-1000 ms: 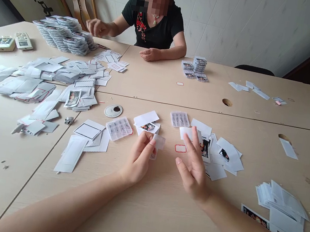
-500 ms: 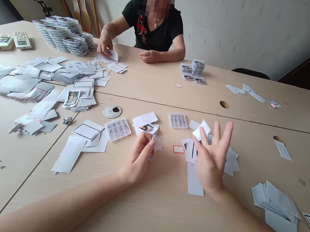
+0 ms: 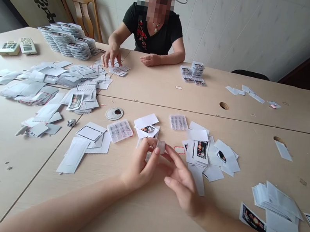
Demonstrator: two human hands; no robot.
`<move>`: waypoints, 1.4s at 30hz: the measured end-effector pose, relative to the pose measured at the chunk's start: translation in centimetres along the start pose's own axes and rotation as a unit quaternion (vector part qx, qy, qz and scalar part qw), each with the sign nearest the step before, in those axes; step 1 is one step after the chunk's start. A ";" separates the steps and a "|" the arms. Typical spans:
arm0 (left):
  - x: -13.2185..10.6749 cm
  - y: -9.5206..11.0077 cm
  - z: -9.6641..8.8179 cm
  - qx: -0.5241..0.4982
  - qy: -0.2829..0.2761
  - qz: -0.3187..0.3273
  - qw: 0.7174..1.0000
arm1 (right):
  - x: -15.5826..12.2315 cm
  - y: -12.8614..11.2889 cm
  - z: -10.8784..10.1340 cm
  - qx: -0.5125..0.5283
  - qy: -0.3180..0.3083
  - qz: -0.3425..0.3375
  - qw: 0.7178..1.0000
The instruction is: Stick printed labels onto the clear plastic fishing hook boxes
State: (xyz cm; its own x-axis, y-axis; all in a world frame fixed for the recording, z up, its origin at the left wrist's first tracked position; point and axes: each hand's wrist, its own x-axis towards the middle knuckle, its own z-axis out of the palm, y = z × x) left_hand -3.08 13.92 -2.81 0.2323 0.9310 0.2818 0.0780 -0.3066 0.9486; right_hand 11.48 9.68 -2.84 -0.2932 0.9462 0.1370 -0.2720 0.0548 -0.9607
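My left hand (image 3: pixel 141 165) is closed, with thumb and forefinger pinching a small translucent piece of plastic (image 3: pixel 161 146); its exact kind is too small to tell. My right hand (image 3: pixel 181 180) is beside it, fingers stretched toward the piece and thumb apart. Its fingertips are close to the plastic, and I cannot tell whether they touch it. Just beyond my hands lie white cards with a printed picture (image 3: pixel 147 128) and two clear compartment boxes, a left one (image 3: pixel 119 130) and a farther one (image 3: pixel 178 122). Right of them, printed and plain cards (image 3: pixel 201 149) lie spread in a loose pile.
Across the table (image 3: pixel 125 222) a person (image 3: pixel 154 32) sits with one hand over some cards. White packets (image 3: pixel 48 78) are heaped at the left, below stacked packs (image 3: pixel 66 40). Small boxes (image 3: pixel 197 69) stand stacked at the far side. More white papers (image 3: pixel 279 208) lie at right.
My right hand has dropped and come left to my left hand; the white crumpled paper by its fingers is gone from there. A printed strip now lies at the right. The other person's hand shifted.
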 end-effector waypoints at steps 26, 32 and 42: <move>-4.4 1.5 1.5 0.442 -0.227 0.154 0.854 | 2.7 0.2 -3.5 0.291 0.124 0.152 0.936; -3.7 1.3 1.4 0.410 -0.242 0.153 0.866 | 2.7 0.2 -3.2 0.262 0.121 0.164 0.943; -3.2 0.9 1.4 0.412 -0.273 0.149 0.856 | 2.5 0.4 -3.4 0.286 0.147 0.156 0.934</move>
State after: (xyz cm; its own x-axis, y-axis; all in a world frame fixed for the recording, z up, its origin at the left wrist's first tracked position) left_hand -2.39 10.33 -3.05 0.7614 0.6253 0.1713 0.5428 -0.7593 0.3590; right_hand 13.75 13.13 -3.75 -0.1982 0.9388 -0.2816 -0.6851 -0.3381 -0.6452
